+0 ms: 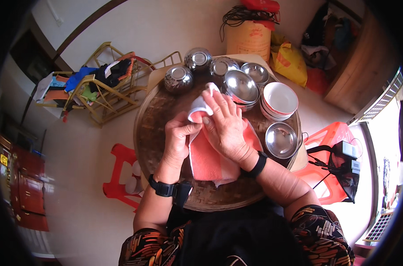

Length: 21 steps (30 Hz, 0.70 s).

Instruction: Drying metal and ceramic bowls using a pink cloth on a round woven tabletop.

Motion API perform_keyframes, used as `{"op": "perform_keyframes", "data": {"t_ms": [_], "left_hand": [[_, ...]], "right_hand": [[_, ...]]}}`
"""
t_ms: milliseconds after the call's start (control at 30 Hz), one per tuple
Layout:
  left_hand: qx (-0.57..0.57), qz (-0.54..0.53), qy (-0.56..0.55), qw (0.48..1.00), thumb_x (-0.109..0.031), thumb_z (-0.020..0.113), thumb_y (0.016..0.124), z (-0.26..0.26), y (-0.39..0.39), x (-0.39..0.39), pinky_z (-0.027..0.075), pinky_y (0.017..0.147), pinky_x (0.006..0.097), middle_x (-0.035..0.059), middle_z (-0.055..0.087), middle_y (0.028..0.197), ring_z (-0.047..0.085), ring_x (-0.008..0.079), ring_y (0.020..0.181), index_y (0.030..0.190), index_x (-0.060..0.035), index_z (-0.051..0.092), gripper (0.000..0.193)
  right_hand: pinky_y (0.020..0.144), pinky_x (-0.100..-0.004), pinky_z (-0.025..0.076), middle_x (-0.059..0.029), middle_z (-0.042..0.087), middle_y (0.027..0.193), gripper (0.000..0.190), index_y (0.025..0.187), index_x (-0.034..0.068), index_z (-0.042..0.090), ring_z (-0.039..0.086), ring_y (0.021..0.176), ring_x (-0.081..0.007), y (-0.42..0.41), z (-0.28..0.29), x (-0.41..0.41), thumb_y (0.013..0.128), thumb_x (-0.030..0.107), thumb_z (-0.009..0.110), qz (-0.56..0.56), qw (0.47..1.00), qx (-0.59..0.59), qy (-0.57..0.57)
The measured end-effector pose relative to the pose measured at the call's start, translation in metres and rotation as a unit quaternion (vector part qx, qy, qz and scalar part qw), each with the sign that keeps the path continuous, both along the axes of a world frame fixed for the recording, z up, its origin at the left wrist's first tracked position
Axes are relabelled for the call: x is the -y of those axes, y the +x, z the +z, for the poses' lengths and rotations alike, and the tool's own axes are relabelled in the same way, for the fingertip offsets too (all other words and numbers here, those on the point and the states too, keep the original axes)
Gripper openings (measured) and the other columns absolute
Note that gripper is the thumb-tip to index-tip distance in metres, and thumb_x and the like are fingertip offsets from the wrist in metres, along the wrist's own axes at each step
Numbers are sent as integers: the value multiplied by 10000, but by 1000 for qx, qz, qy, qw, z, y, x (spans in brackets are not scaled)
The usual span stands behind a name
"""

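A pink and white towel (206, 159) hangs from my two hands over a round woven bamboo tray (151, 133). My left hand (177, 136) pinches the towel's folded edge between thumb and fingers. Pressed flat over the bunched upper part of the cloth is my right hand (226, 124), its thumb near the left one. Whether anything lies inside the fold is hidden. Just beyond the right fingers stands a stack of steel bowls (241, 86), facing up. White red-rimmed bowls (280, 99) are stacked to its right, with a single steel bowl (281, 140) nearer me.
Upturned steel bowls (178, 79) and a small upright steel bowl (255, 73) line the tray's far side. Red plastic stools stand left (120, 176) and right (324, 179); a black bag (344, 173) is on the right one. A bamboo chair (101, 86) holds clothes.
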<state>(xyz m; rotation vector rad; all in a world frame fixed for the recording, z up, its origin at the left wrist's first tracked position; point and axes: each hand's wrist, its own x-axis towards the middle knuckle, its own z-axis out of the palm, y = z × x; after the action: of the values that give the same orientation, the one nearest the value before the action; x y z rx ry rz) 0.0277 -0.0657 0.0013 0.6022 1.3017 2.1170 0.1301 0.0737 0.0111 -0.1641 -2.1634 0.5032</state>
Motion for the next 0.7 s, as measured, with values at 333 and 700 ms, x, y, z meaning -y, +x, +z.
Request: {"op": "perform_keyframes", "data": {"t_ms": [333,700], "left_hand": [[8,-70,3,998,-238,770,890,-3,-9,3,524,957,329,91,730,1117,681,189,1042,1158,19,701,378],[168,-154,118,967,-479,632,975,5,-4,-5,374,1162,457,142,576,1447,544,275,1330,1476,4,457,717]], "right_hand": [[1089,-527,368,-176,486,1479,762,1510,134,475,453,1350,-396,0,-4,-21,907,564,653,111,985,0,-134],[1167,-364,331,-174,473,1477,718,1542,32,380,442,1392,-263,-3,-5,-31,1020,489,568,314,797,-32,-515]]}}
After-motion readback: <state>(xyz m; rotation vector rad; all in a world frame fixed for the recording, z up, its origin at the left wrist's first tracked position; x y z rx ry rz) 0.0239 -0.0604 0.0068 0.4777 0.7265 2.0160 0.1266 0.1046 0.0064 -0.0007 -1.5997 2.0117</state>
